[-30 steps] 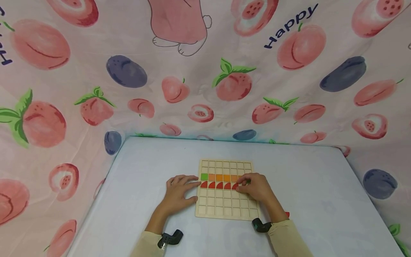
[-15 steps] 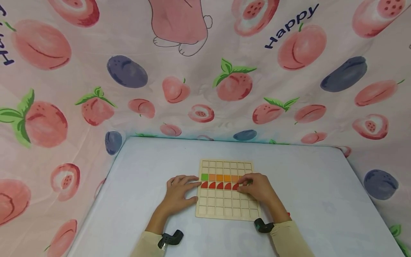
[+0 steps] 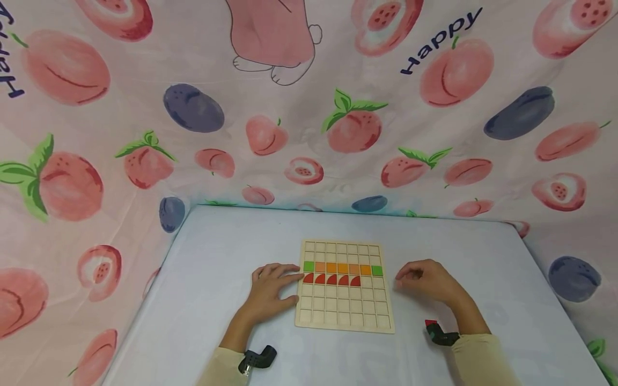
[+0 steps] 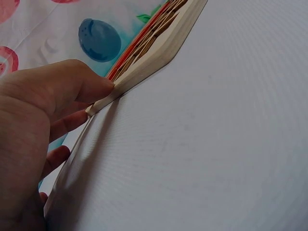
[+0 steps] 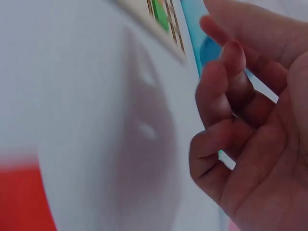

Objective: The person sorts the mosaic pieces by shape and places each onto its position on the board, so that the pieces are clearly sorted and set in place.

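A square wooden grid board [image 3: 333, 305] lies on the table. One of its rows holds green, orange and yellow square tiles [image 3: 342, 267]. Just below, several tiles with red quarter-circles [image 3: 331, 280] run from the left edge. My left hand [image 3: 270, 292] rests spread at the board's left side; in the left wrist view, thumb and fingertips touch the board's edge [image 4: 139, 72]. Off the board's right side, my right hand [image 3: 429, 281] hovers with loosely curled fingers [image 5: 214, 86] and nothing in them. A red piece [image 3: 431, 323] lies near the right wrist, partly hidden by the wrist camera.
A white-covered table [image 3: 232, 230] surrounds the board. Behind it hangs a fruit-printed cloth [image 3: 309, 118], which also runs along the left and right sides. Black cameras sit on the left wrist [image 3: 258, 358] and right wrist [image 3: 441, 336].
My right hand has left the red tile row and moved right, off the board. The right end of the coloured row and the red piece now show. My left hand has stayed put.
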{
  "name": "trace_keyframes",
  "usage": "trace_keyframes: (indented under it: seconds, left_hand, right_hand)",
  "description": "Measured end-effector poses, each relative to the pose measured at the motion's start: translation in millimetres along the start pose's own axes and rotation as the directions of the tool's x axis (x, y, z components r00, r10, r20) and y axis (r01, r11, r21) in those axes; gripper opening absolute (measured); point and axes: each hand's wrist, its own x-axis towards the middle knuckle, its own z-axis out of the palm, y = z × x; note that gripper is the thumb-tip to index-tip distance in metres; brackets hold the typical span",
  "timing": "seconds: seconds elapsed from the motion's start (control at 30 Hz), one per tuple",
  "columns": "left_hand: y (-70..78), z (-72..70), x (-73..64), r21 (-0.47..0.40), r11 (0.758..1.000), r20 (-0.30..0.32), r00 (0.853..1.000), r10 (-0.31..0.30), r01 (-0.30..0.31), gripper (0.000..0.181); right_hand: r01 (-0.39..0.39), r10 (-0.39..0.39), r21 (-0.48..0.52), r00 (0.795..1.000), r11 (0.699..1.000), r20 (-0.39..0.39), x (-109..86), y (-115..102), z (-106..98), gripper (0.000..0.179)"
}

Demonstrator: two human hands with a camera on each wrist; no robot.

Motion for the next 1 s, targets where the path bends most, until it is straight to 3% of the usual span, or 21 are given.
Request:
trace_keyframes:
  seconds: [0.27,0.4,0.5,0.63,0.83,1.0]
  left_hand:
    - [0.5,-0.4,0.3,0.005,1.000,-0.011,1.000,0.008,-0.008,0.050]
    - [-0.5,-0.4,0.0,0.001,1.000,0.003,1.000,0.003,-0.003,0.051]
    - [-0.8,-0.5,-0.1,0.002,1.000,0.006,1.000,0.001,-0.001,0.051]
    - [-0.8,-0.2,0.0,-0.003,1.000,0.010,1.000,0.001,-0.001,0.051]
    - [-0.1,-0.4,0.0,-0.005,1.000,0.012,1.000,-0.001,0.001,0.051]
    - [-0.4,-0.4,0.3,0.003,1.000,0.010,1.000,0.002,-0.002,0.051]
  right_hand:
    - [-0.052,0.059,-0.041,0.983,0.998,0.175,-24.8,25,-22,0.024]
    - [-0.042,0.057,-0.068,0.967,0.997,0.248,-33.8,33,-24,0.027]
    - [0.019,-0.002,-0.058,0.959,0.998,0.282,-37.1,36,-24,0.029]
    - [0.094,-0.078,-0.041,0.956,0.995,0.283,-38.4,38,-21,0.027]
    - [0.109,-0.091,-0.067,0.971,0.992,0.222,-36.5,41,-18,0.016]
    - [0.122,-0.116,-0.013,0.969,0.992,0.220,-36.1,43,-19,0.023]
